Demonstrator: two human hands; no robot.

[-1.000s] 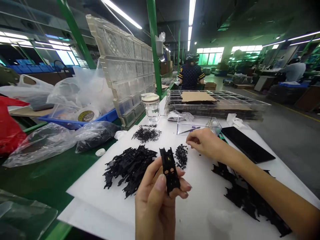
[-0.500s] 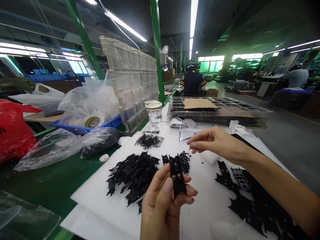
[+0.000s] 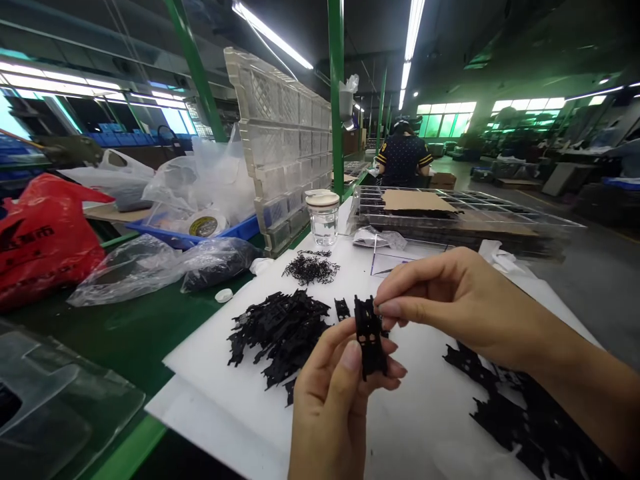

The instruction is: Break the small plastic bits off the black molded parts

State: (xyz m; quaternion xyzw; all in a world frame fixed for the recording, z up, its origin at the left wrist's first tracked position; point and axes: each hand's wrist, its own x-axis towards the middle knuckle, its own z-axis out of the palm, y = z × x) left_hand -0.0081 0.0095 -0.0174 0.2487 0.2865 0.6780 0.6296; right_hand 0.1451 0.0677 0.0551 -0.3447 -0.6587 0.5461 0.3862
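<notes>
A flat black plastic part [image 3: 370, 343] with small holes stands upright between the thumb and fingers of my left hand [image 3: 340, 393]. At its top right corner, my right hand [image 3: 440, 300] has thumb and forefinger pinched together. Whatever lies between those fingertips is too small to make out. Left of my hands is a heap of similar black parts [image 3: 280, 327], with one single part [image 3: 342, 308] just behind the held one. Farther back lies a pile of thin black pieces [image 3: 311, 268]. More black parts [image 3: 520, 407] are spread under my right forearm.
White sheeting [image 3: 210, 353] covers the green table [image 3: 130, 353]. Behind stand a lidded clear jar [image 3: 323, 223], an upright clear tray rack [image 3: 285, 147] and stacked clear trays [image 3: 500, 223]. Plastic bags and a blue tray [image 3: 245, 229] are at left. A person [image 3: 404, 157] sits farther off.
My right hand has moved in from beyond the held part to its top edge, fingertips still pinched. My left hand keeps its hold. The camera view has shifted slightly.
</notes>
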